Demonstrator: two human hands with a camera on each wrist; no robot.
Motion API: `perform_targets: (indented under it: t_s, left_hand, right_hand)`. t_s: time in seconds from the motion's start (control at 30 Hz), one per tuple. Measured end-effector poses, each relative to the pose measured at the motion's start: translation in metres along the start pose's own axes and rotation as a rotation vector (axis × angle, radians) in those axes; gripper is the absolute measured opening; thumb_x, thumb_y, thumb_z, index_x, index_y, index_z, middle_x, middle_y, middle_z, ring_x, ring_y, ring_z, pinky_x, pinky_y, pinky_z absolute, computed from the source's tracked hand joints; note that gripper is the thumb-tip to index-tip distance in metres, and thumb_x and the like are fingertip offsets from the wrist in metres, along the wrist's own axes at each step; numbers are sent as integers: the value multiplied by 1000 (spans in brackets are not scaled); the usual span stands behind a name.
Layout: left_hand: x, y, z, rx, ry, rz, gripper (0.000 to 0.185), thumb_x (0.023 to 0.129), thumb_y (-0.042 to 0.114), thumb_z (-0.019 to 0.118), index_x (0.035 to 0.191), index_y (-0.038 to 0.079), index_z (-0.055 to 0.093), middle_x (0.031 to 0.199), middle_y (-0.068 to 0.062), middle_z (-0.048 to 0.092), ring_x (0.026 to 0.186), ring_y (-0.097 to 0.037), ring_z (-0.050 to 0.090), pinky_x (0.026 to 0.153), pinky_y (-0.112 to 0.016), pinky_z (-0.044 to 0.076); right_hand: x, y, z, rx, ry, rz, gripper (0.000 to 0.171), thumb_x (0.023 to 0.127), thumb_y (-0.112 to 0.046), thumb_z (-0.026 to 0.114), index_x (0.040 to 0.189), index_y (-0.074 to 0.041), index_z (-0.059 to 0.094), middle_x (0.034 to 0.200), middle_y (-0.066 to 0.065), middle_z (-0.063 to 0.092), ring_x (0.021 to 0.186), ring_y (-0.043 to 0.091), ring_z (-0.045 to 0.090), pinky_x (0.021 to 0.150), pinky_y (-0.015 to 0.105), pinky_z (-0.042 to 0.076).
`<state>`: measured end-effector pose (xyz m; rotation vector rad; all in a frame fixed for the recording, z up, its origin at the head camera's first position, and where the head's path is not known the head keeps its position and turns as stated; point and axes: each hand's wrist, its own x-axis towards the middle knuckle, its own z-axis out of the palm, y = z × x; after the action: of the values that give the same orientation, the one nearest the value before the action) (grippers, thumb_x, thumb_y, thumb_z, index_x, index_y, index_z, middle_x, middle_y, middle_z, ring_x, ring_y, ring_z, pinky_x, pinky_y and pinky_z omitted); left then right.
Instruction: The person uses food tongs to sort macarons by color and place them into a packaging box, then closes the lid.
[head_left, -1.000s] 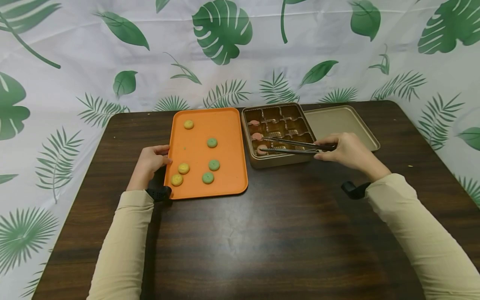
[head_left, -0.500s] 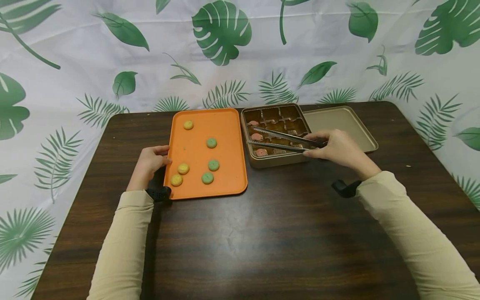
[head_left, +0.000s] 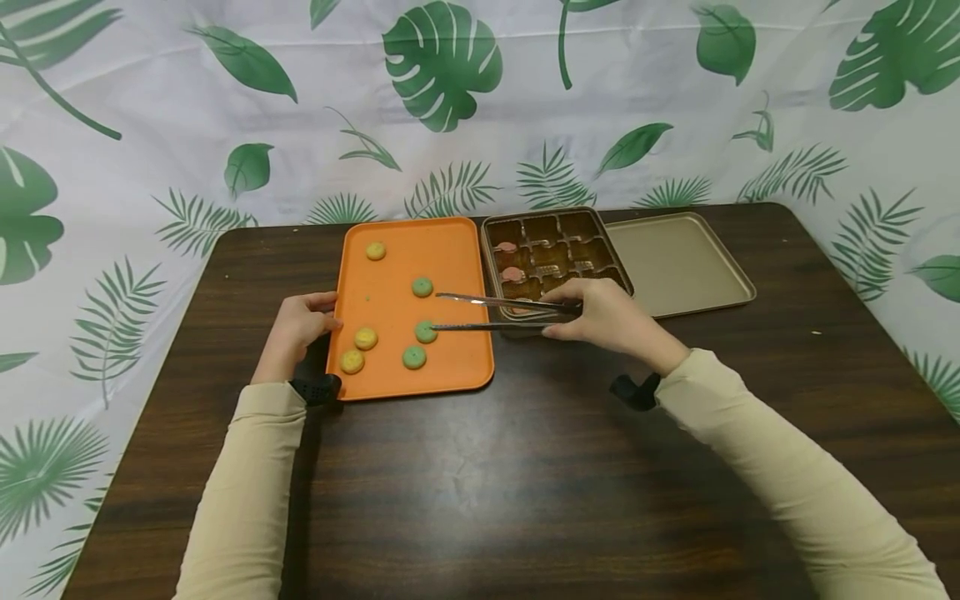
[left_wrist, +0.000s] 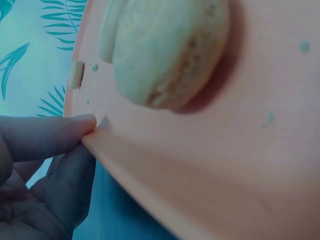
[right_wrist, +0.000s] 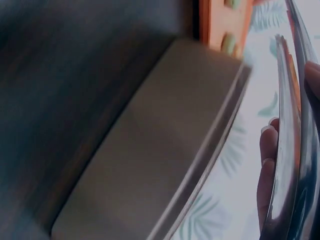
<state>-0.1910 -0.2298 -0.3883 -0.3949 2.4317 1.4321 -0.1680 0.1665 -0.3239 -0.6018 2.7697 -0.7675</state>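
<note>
My left hand (head_left: 296, 333) pinches the left edge of the orange tray (head_left: 457, 250), thumb (left_wrist: 75, 127) on top and fingers beneath. My right hand (head_left: 607, 317) holds metal tongs (head_left: 480, 326) with spread arms. Their tips are over the tray, near two green macarons: the middle one (head_left: 424, 333), which the lower tip overlaps in the head view, and the far one (head_left: 422, 287). A third green macaron (head_left: 414, 357) lies nearer me. Yellow macarons (head_left: 366, 338) lie toward the tray's left side. Pink macarons (head_left: 513, 274) sit in the left column of the box; the nearest is mostly hidden by the tongs.
The gold tin box (right_wrist: 150, 130) with a brown compartment insert stands right of the tray. Its flat lid (head_left: 682, 267) lies at the far right. A leaf-patterned cloth (head_left: 300, 125) hangs behind the dark wooden table (head_left: 465, 483).
My right hand has moved left, carrying the spread tongs from above the box to above the tray, away from the nearest pink macaron. My left hand stays at the tray's edge.
</note>
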Motion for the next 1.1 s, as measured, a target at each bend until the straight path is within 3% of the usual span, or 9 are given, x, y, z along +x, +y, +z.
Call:
perform_targets:
  t_s: [0.17, 0.33, 0.47, 0.67, 0.83, 1.0, 1.1]
  left_hand:
    - [0, 1, -1, 0, -10, -9, 58, 92, -4, 50, 147, 2, 33, 147, -23, 41, 129, -33, 46, 78, -10, 49]
    - [0, 0, 0, -14, -7, 1, 59, 90, -7, 51, 146, 0, 35, 146, -24, 42, 128, -33, 47, 67, -4, 45]
    - [0, 0, 0, -14, -5, 5, 59, 90, -7, 51, 146, -1, 35, 145, -25, 43, 127, -33, 47, 66, -3, 44]
    - [1, 0, -1, -17, -5, 3, 58, 90, -7, 51, 146, -1, 35, 145, -24, 43, 127, -33, 47, 64, -2, 43]
    - [1, 1, -1, -13, -8, -2, 58, 91, -6, 51, 146, 0, 35, 145, -24, 43, 127, -33, 48, 67, -4, 45]
    - [1, 0, -2, 0, -1, -10, 58, 91, -5, 52, 146, 1, 35, 145, -23, 43, 127, -33, 48, 83, -15, 53]
    - [2, 0, -1, -8, 3, -5, 58, 91, -6, 52, 146, 0, 36, 145, -24, 44, 126, -33, 48, 80, -12, 52]
  right_hand:
    - [2, -11, 16, -21, -28, -58, 43, 80, -22, 77, 119, -7, 68, 118, 14, 67, 99, 29, 65, 80, 41, 54]
    - [6, -17, 28, -81, -44, -119, 41, 78, -23, 78, 115, -7, 70, 124, 14, 65, 113, 31, 61, 99, 51, 48]
    - [8, -19, 36, -115, -48, -141, 40, 78, -22, 78, 114, -7, 70, 128, 15, 63, 117, 31, 60, 101, 52, 46]
    - [10, -20, 44, -153, -53, -128, 39, 79, -24, 78, 115, -10, 70, 129, 17, 62, 107, 29, 66, 88, 45, 54]
    - [10, -20, 47, -162, -57, -135, 38, 79, -25, 77, 114, -11, 71, 119, 11, 68, 91, 23, 69, 73, 36, 56]
    - [11, -20, 49, -172, -46, -143, 35, 79, -25, 78, 111, -11, 72, 111, 8, 71, 73, 14, 62, 61, 27, 49]
    - [12, -20, 49, -173, -47, -144, 34, 79, -24, 77, 110, -11, 73, 109, 7, 72, 68, 12, 57, 58, 24, 44]
